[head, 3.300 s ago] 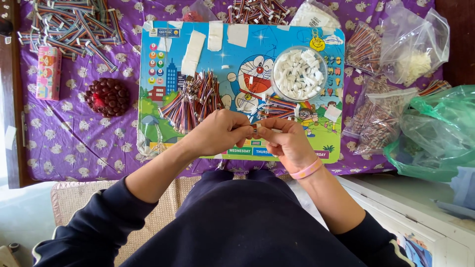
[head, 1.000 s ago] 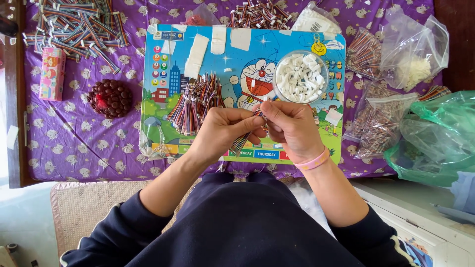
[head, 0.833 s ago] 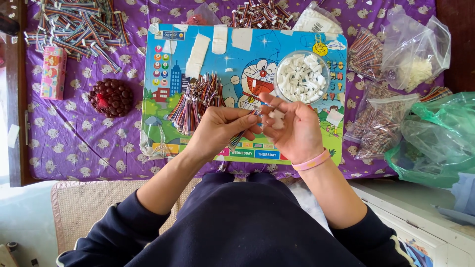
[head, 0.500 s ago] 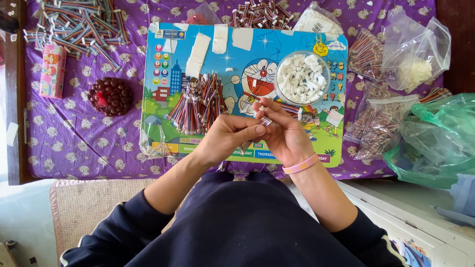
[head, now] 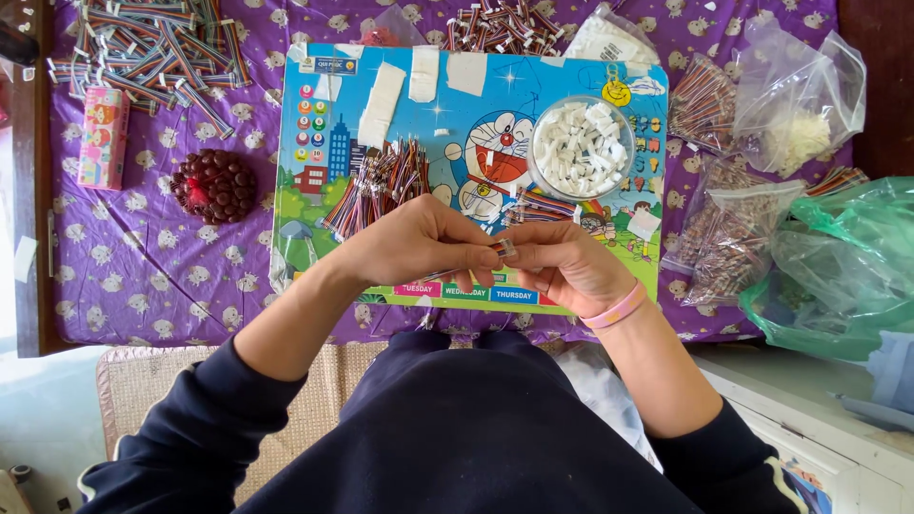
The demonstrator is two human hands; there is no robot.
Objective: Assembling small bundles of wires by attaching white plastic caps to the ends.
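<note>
We see an evenly bright scene under soft daylight; the strongest light washes in from the left edge, where the floor (head: pixel 24 419) bleaches to a pale, overexposed patch. Shadows are faint — only a thin dark rim lies under the left hand (head: pixel 419 243) and right hand (head: pixel 562 266) on the glossy picture board (head: pixel 457 124). We notice mild sheen on the clear plastic bags (head: pixel 795 81) and the green bag (head: pixel 847 271), without hard glare. Focus holds across the tabletop (head: pixel 143 276); the fingers (head: pixel 490 255) look slightly soft. Straight edges bow a little toward the corners — wide-lens distortion — and the dark torso at the bottom reads flat, with little detail.
</note>
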